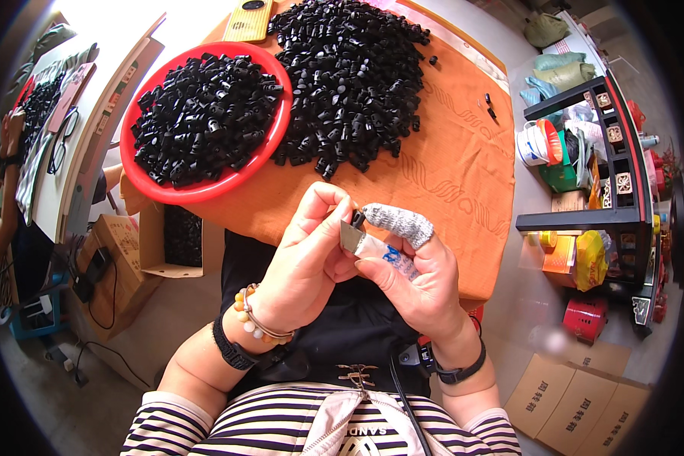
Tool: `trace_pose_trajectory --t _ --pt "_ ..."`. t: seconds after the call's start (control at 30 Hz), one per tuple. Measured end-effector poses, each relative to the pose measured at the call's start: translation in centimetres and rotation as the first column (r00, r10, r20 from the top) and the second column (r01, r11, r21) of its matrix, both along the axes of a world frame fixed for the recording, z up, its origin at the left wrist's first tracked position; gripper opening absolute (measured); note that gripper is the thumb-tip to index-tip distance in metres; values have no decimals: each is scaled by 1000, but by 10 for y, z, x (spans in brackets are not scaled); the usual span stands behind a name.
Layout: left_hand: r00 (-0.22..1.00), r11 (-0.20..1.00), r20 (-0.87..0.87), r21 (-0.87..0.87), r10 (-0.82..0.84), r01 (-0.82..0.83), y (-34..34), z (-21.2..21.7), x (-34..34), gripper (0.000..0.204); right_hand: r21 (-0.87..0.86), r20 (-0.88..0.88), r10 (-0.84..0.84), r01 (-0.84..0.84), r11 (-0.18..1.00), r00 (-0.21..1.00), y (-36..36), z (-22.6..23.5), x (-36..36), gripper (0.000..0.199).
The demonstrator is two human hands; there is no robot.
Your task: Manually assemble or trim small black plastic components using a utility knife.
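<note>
My left hand (311,243) is closed in a pinch on a small black plastic part (358,218), held above my lap at the table's near edge. My right hand (425,281) is wrapped round a short flat metal blade (350,238) with a white-wrapped handle (378,250). The blade lies close against the part; whether its edge is cutting in, I cannot tell. A grey knitted finger sleeve (401,222) covers the right index finger, whose tip is by the part. Beyond my hands, a heap of similar black parts (349,83) covers the tabletop.
A red basin (197,194) full of black parts stands at the table's left. Orange cloth (463,175) covers the table, with a few stray parts (491,106) at right. An open cardboard box (150,247) sits at lower left. A black shelf (570,220) stands on the right; another person's arm (7,152) shows far left.
</note>
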State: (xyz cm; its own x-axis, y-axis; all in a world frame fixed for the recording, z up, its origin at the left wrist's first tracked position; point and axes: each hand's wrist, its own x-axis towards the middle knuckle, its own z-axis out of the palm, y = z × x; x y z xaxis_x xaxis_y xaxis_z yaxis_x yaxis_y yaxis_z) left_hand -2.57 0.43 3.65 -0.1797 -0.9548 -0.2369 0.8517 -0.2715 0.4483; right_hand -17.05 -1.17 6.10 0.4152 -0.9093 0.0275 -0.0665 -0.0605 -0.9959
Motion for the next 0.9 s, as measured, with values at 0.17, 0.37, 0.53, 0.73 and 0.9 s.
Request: trace_pose_trajectory --t 0.17,0.37,0.53,0.73,0.9 --pt "998 998 -51 -45 -44 42 3 -9 2 8 -78 -27 12 -14 997 1000 -3 1 -3 36" --pt "996 997 -56 -1 -71 71 0 -4 3 7 -48 -15 -12 11 999 1000 3 -5 -3 40" --pt "995 996 -53 21 -85 86 1 3 5 8 -69 -137 10 -19 997 991 4 -4 -5 41" --pt "988 993 -106 -27 -116 113 1 -4 5 9 -52 18 -23 24 998 1000 5 -10 0 43" --pt "993 995 -68 -2 -100 100 1 -3 5 8 -24 -80 33 -35 999 996 3 -3 -5 42"
